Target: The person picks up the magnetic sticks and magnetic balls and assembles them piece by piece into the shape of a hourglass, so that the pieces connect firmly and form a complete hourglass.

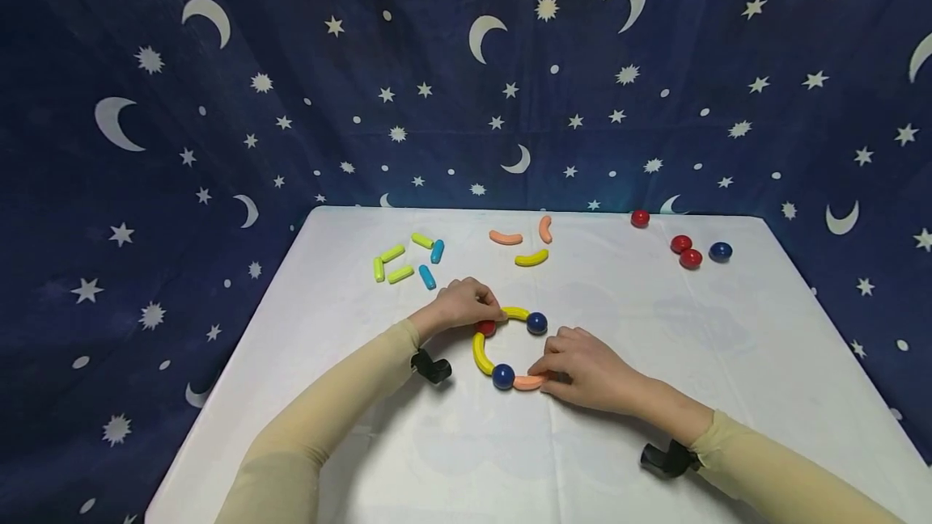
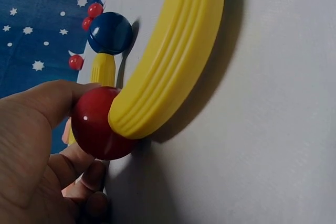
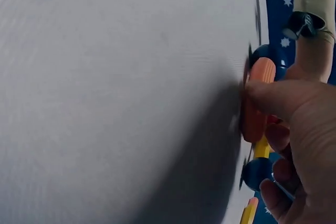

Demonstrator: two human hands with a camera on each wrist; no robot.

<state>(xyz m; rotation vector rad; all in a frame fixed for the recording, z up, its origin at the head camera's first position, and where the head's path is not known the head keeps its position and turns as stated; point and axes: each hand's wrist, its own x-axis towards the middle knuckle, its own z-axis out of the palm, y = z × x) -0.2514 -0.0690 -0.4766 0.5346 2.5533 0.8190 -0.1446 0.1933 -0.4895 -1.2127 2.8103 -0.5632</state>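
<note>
On the white tabletop, curved rods and balls join end to end in a ring with a gap at its right. My left hand (image 1: pixel 463 303) holds the red ball (image 2: pixel 100 127) between thumb and fingers. From that ball one yellow curved rod (image 1: pixel 517 313) runs to a blue ball (image 1: pixel 536 323). Another yellow curved rod (image 1: pixel 480 354) leads down to a second blue ball (image 1: pixel 503 376). An orange curved rod (image 1: pixel 526 382) touches this lower ball, and my right hand (image 1: pixel 590 370) pinches it near its free end, as the right wrist view also shows.
Several short green rods (image 1: pixel 400 274) and two blue rods (image 1: pixel 427 276) lie at the back left. Behind the ring are two orange curved rods (image 1: pixel 506 238) and a yellow one (image 1: pixel 531 258). Red balls (image 1: pixel 690 258) and a blue ball (image 1: pixel 720 251) sit at the back right.
</note>
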